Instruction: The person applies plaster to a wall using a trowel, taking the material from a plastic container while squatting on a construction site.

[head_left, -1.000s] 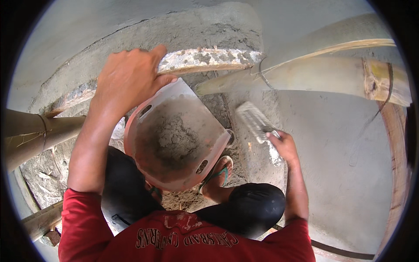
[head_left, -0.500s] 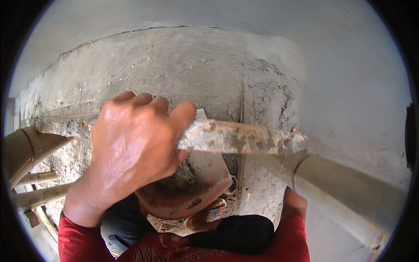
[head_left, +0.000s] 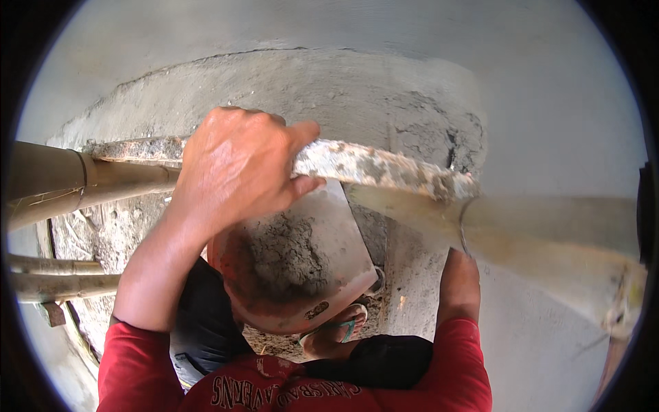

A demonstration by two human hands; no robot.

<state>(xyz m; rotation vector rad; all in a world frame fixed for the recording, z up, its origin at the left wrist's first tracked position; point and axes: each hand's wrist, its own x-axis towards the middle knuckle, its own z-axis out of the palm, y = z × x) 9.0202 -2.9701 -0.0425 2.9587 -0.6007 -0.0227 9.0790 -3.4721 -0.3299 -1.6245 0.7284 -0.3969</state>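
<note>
At centre, the left hand (head_left: 237,168) was closed round a crusted board (head_left: 381,165); a bamboo pole (head_left: 549,223) hid the right hand, its grip impossible to tell. Upper right, the wall (head_left: 549,110) was smooth; a cracked patch (head_left: 429,130) seemed unfinished. Mortar (head_left: 288,257) lay in the tub (head_left: 343,226), lower centre.

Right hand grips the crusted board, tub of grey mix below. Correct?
Wrong hand: the head view shows the left hand gripping the crusted board, with the tub of grey mix below.

Bamboo poles (head_left: 48,175), rough plaster (head_left: 322,82) and a mortar tub (head_left: 347,216) suggest a building site.
</note>
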